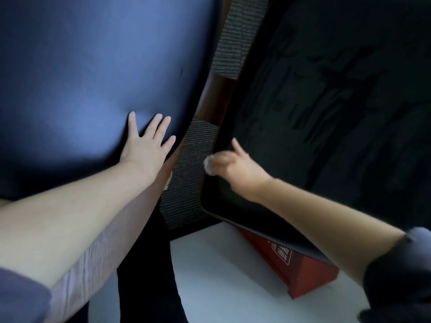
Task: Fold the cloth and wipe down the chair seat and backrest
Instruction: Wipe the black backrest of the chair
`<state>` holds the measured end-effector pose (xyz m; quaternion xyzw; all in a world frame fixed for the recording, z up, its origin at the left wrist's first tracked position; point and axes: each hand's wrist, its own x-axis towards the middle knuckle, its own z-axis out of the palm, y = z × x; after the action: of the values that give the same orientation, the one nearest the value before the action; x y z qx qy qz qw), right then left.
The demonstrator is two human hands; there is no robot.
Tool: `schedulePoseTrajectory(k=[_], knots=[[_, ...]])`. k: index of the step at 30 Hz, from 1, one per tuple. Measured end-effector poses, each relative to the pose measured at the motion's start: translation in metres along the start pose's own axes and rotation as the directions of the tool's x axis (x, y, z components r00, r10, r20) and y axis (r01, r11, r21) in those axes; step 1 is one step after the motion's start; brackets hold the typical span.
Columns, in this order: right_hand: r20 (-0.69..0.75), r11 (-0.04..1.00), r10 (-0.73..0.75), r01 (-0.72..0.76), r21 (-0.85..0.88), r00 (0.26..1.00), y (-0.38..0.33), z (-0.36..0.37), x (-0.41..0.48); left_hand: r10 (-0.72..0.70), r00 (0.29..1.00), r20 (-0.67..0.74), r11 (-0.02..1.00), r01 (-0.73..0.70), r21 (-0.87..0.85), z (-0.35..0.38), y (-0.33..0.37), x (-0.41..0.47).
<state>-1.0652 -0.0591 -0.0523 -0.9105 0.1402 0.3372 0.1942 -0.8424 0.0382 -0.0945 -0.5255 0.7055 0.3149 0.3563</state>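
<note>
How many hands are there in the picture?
2. The left hand lies flat on the shiny dark cushion at left. The right hand grips a small white cloth by the edge of the black cushion at right. None seem hidden.

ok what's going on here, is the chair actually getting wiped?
Looks like it. The person's left hand lies flat, fingers spread, on the bluish padded panel. The right hand, blurred, grips a small pale cloth at the near edge of the second dark panel. From this angle I cannot tell which panel is the seat and which the backrest. A red box sits on the white surface below.
</note>
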Motion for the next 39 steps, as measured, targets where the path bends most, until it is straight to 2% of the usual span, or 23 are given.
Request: schedulePoseTrajectory(k=[2, 4, 5, 9, 12, 17, 20, 23, 27, 29, 31, 35, 37, 39], knots=[[0.026, 0.976, -0.211, 0.209, 0.062, 0.977, -0.037, 0.012, -0.029, -0.006, 1.000, -0.003, 1.000, 0.006, -0.010, -0.001, -0.001, 0.000], [0.115, 0.949, -0.303, 0.288, 0.130, 0.946, -0.037, 0.008, -0.035, -0.012, 1.000, 0.006, 1.000, 0.013, -0.016, -0.001, 0.000, -0.001], [0.121, 0.952, -0.298, 0.284, 0.116, 0.947, -0.023, 0.003, -0.028, -0.015, 1.000, 0.009, 1.000, 0.015, -0.018, -0.002, 0.000, 0.000], [0.115, 0.991, -0.086, 0.097, -0.092, 0.990, 0.053, -0.023, 0.017, -0.019, 1.000, 0.016, 0.999, 0.019, -0.027, -0.005, 0.001, -0.001], [0.011, 0.984, 0.074, -0.071, -0.165, 0.997, 0.088, -0.047, 0.034, -0.027, 1.000, -0.004, 0.999, 0.027, -0.024, -0.003, 0.003, 0.002], [-0.099, 0.965, 0.208, -0.221, -0.145, 0.973, 0.088, -0.054, 0.046, -0.009, 0.998, -0.065, 1.000, 0.009, 0.005, -0.004, 0.009, 0.007], [-0.112, 0.961, 0.213, -0.228, -0.154, 0.971, 0.091, -0.053, 0.046, -0.014, 0.992, -0.121, 1.000, 0.015, 0.007, -0.004, 0.004, 0.020], [-0.110, 0.972, 0.144, -0.162, -0.172, 0.983, 0.096, -0.056, 0.048, -0.040, 0.987, -0.154, 0.999, 0.037, -0.026, -0.007, -0.003, 0.032], [-0.177, 0.933, -0.021, -0.045, -0.358, 0.984, 0.117, -0.063, 0.052, -0.044, 0.984, -0.171, 0.999, 0.040, -0.028, -0.010, -0.002, 0.040], [-0.257, 0.912, -0.011, -0.096, -0.399, 0.966, 0.136, -0.083, 0.050, -0.046, 0.984, -0.172, 0.999, 0.042, -0.023, -0.010, -0.001, 0.042], [-0.288, 0.893, 0.061, -0.181, -0.411, 0.956, 0.151, -0.103, 0.045, -0.050, 0.985, -0.164, 0.999, 0.047, -0.017, -0.012, -0.001, 0.045], [-0.166, 0.890, 0.238, -0.283, -0.358, 0.957, 0.137, -0.107, 0.027, -0.050, 0.992, -0.116, 0.997, 0.043, -0.056, -0.026, -0.002, 0.049], [-0.079, 0.924, 0.214, -0.228, -0.307, 0.974, 0.116, -0.097, 0.012, -0.036, 0.996, -0.080, 0.997, 0.030, -0.074, -0.030, -0.004, 0.049], [0.042, 0.942, 0.117, -0.098, -0.320, 0.992, 0.097, -0.085, -0.010, -0.021, 0.998, -0.057, 0.997, 0.017, -0.074, -0.030, -0.007, 0.049]])
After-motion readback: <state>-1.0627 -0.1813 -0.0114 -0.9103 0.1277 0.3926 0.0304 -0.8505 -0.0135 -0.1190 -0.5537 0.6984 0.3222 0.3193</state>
